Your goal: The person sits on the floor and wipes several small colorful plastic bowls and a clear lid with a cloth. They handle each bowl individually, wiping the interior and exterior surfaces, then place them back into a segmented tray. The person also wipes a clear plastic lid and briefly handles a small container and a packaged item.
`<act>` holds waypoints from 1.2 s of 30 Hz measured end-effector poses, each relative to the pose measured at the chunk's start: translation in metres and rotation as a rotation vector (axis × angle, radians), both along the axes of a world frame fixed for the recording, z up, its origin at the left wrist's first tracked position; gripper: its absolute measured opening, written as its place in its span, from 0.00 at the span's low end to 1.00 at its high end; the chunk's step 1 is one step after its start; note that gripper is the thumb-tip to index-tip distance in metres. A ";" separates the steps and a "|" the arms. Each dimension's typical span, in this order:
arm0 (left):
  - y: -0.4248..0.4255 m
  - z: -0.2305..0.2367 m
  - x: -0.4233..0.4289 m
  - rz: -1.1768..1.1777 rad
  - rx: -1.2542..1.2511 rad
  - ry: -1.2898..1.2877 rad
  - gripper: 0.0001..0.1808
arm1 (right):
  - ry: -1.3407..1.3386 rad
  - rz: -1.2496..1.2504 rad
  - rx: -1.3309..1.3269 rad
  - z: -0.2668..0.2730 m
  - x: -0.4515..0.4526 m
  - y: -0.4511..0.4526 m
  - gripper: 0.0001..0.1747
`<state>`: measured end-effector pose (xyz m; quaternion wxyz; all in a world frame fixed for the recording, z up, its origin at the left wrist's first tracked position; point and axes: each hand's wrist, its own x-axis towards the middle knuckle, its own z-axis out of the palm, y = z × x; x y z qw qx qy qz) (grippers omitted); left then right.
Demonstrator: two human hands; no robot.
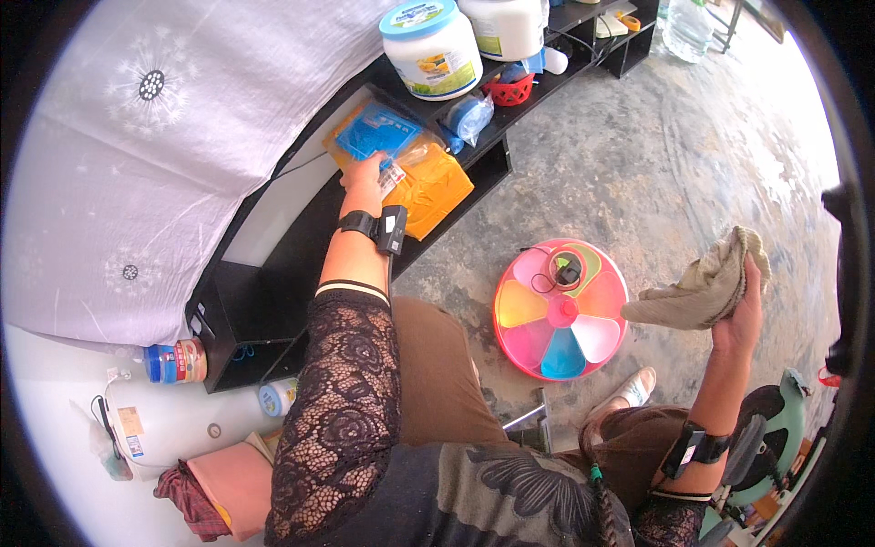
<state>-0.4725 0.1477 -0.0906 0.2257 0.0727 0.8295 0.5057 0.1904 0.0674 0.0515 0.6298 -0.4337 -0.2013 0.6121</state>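
My left hand (364, 174) is closed on the edge of a clear plastic bag holding a flat blue packet (379, 131), above a black shelf unit. Right beside it lies a parcel wrapped in orange-yellow plastic (437, 188). Out to the right, my right hand (740, 311) grips a crumpled grey-beige cloth (697, 290), held up over the floor. Between the two hands, on the floor, stands a round tray with colourful petal-shaped compartments (523, 304); a black adapter with a cable (567, 273) rests on it.
White tubs, one with a blue lid (431, 51), stand on the black shelf (547, 102), near a red plastic basket (509, 91) and a bagged blue item (470, 117). A patterned curtain (205, 137) hangs at left. A green and black chair (769, 424) is at lower right.
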 end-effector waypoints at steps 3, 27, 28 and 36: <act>-0.009 0.001 -0.003 0.019 0.188 -0.190 0.15 | 0.001 0.024 0.015 0.004 -0.002 -0.002 0.18; -0.112 0.141 0.316 -0.877 0.672 -1.000 0.34 | -0.230 -0.148 0.225 0.033 -0.016 -0.029 0.21; -0.108 0.136 0.337 -0.895 0.671 -1.014 0.33 | -0.310 -0.198 0.281 0.036 -0.020 -0.034 0.21; -0.134 0.108 0.443 -0.967 0.700 -0.992 0.19 | -1.413 0.123 0.952 0.015 -0.093 -0.058 0.38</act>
